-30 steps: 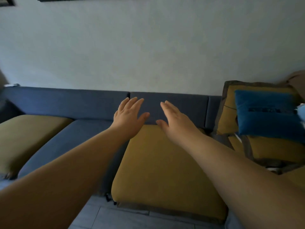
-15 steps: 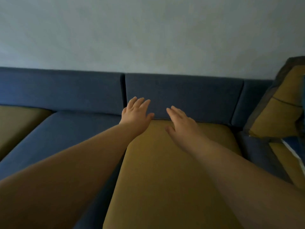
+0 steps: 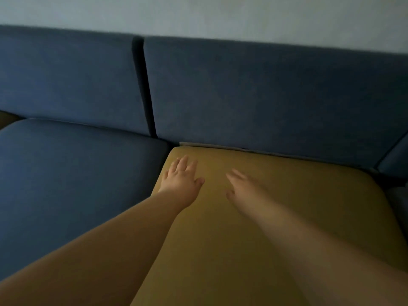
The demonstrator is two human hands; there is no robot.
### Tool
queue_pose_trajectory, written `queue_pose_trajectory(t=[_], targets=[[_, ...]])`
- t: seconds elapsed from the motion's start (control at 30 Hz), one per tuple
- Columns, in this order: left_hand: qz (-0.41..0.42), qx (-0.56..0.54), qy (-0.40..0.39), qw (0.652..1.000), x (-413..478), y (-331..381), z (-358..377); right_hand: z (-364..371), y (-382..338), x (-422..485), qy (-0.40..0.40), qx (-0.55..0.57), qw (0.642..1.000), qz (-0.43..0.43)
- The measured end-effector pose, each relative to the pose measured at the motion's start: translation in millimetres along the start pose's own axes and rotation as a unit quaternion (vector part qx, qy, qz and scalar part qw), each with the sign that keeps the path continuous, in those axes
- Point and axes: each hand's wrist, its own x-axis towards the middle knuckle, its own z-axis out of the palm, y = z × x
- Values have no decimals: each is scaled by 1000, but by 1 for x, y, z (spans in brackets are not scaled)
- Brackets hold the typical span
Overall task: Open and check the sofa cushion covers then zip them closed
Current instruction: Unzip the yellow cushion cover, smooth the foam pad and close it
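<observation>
Both arms reach forward over a mustard yellow cushion (image 3: 276, 217) that lies on the seat of a blue sofa (image 3: 254, 96). The cushion fills the right part of the seat, and its far edge touches the foot of the backrest. A thin grey border shows along this far edge.

The left hand (image 3: 181, 180) is near the far left corner of the cushion, palm down, with the fingers stretched out and a little apart and the thumb pointing to the right. It holds nothing. It is very close to the fabric, but I cannot tell if it really presses on it.

The right hand (image 3: 242, 186) is beside it, a bit nearer the middle of the cushion, also flat and open, fingers pointing to the far left. It is blurred, so I cannot tell if it touches the cover. It grips nothing. The two hands are near each other but apart.

Left of the cushion the blue seat (image 3: 72, 184) is bare, and a dark vertical gap (image 3: 143, 89) divides the backrest into two panels. At the far left edge of the seat a small piece of another yellowish cushion (image 3: 5, 118) is visible. Above the sofa is a pale wall (image 3: 220, 16).

No zipper can be seen on the cover from this view.
</observation>
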Motion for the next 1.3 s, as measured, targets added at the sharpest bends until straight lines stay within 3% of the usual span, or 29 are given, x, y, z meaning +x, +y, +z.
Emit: queue_pose_trajectory(t=[0.07,0.2,0.27,0.3,0.4,0.43,0.5,0.63,0.67,0.77,0.8,0.93,0.97,1.0,1.1,1.13,1.2,1.3], targets=[[0,1,19,1000,35,-2,20,11,14,35,30,-7,1000,-4],[6,-11,152,988,90,-3,53,26,28,94,227,6,973,-35],[-5,0,175,984,107,-7,78,47,40,115,296,10,955,-36],[-13,10,151,988,112,-9,94,61,48,122,287,1,958,-27],[-41,71,24,996,120,-19,132,107,70,136,128,-56,990,5],[-43,77,23,996,124,-18,135,112,76,139,106,-61,992,7],[-20,63,70,995,129,-4,129,102,80,140,127,-32,991,-7],[57,21,198,978,130,49,128,72,119,126,305,-40,951,22],[72,23,175,982,129,60,136,70,134,121,286,-52,956,36],[54,70,53,995,130,86,161,80,175,112,127,-76,987,63],[45,67,52,995,132,92,162,80,183,109,127,-68,987,67],[130,29,189,973,125,145,154,56,210,87,350,-46,934,57],[149,21,205,967,123,161,157,54,223,80,372,-41,925,65],[157,16,193,968,122,173,164,55,237,74,351,-36,932,78],[132,72,51,987,120,195,193,72,274,61,169,-59,977,118],[117,86,26,989,121,200,198,74,284,57,146,-63,980,122],[117,66,46,990,121,214,198,65,296,48,197,-39,972,118],[171,40,136,975,110,248,194,49,316,30,351,-31,928,125]])
